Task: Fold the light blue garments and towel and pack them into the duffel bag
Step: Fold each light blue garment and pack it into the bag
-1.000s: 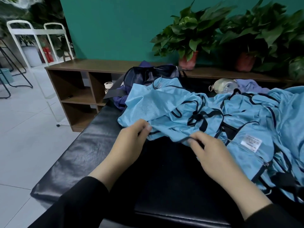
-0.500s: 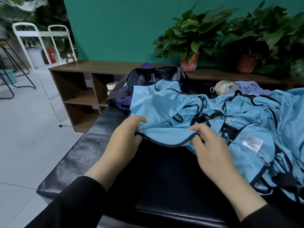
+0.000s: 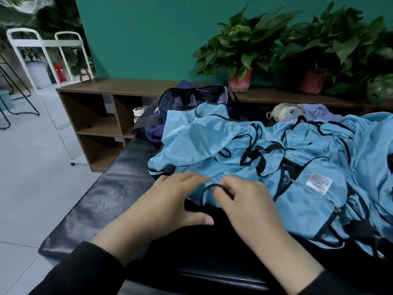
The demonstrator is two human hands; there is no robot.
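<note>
Lower centre, hands: left hand lies flat with straight fingers on the light blue garments; right hand pinches a black-trimmed edge of them.
Bench: black padded bench under the heap.
Garments: crumpled from centre to right edge.
Upper centre, bag: dark duffel bag behind the heap, touching it.
Far: brown shelf, potted plants.

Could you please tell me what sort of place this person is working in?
Probably an indoor lounge or studio-type room, not certainly: a black padded bench stands before a low wooden shelf unit against a teal wall, with potted plants on top.
</note>
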